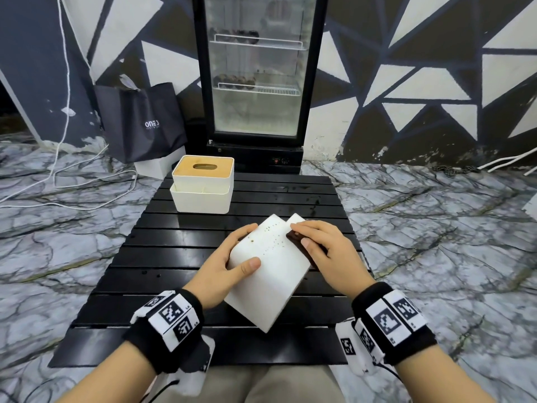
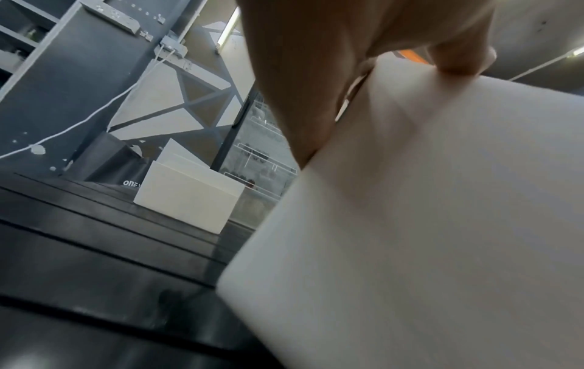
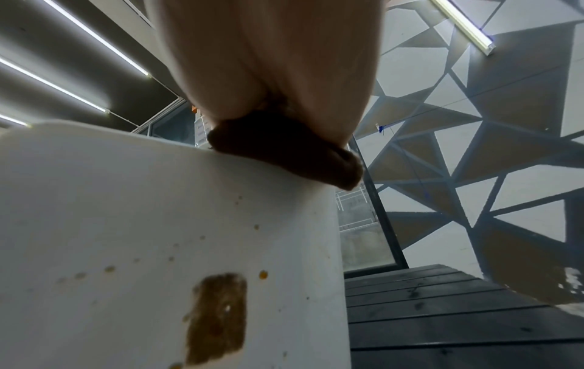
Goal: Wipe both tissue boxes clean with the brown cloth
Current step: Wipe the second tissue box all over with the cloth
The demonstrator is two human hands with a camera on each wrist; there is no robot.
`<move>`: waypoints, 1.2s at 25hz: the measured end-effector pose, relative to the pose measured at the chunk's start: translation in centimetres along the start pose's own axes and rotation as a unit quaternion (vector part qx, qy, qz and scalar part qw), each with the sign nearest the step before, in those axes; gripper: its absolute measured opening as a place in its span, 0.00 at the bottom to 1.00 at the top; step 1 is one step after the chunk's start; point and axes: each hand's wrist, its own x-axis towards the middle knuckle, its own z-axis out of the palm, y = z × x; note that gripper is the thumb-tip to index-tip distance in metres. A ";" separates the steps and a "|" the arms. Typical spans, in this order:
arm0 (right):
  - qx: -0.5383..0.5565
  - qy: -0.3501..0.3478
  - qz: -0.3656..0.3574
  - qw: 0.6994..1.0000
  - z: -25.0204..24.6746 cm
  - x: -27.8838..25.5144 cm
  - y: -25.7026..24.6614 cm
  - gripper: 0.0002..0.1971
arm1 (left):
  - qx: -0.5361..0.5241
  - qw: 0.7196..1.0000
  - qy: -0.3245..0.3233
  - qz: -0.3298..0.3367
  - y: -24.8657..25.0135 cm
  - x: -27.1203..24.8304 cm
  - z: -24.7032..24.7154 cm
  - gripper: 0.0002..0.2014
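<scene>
A white tissue box [image 1: 270,274] lies tilted over the middle of the black slatted table [image 1: 162,257], its upturned face speckled with small brown spots. My left hand [image 1: 232,257] grips its left side, thumb on top. My right hand [image 1: 319,245] holds the folded brown cloth [image 1: 293,238] against the box's right edge. The right wrist view shows the brown cloth [image 3: 284,147] on the edge of the box [image 3: 126,224], with brown drops and a large brown smear [image 3: 218,317] below it. The second tissue box [image 1: 202,184], white with a wooden lid, stands at the table's far left.
A glass-door fridge [image 1: 258,77] stands just behind the table, with a dark shopping bag [image 1: 139,120] on the floor to its left. White cables [image 1: 66,181] trail across the marbled floor on the left. The table's right half bears small wet specks.
</scene>
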 end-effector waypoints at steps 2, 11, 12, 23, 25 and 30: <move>0.014 0.007 0.009 1.000 0.5 0.5 -0.4 0.15 | 0.004 1.000 0.012 0.007 0.6 0.3 -0.3 0.35; -0.001 0.051 0.013 0.999 3.5 1.3 -2.0 0.16 | 0.077 0.995 0.050 0.026 0.6 0.1 0.3 0.31; 0.004 0.065 0.002 0.998 3.7 0.5 -2.0 0.16 | 0.081 0.995 0.049 0.027 0.6 -0.1 0.5 0.31; 0.046 0.099 0.004 0.994 3.9 -0.7 -1.5 0.19 | 0.103 0.993 0.043 0.039 0.5 -0.7 1.7 0.35; 0.041 0.107 -0.009 0.993 4.1 -1.5 -1.9 0.18 | 0.107 0.993 0.039 0.043 0.5 -0.8 1.9 0.35; 0.036 0.099 -0.062 0.993 3.6 -3.1 -0.9 0.18 | 0.111 0.992 0.028 0.059 0.4 -0.8 2.3 0.36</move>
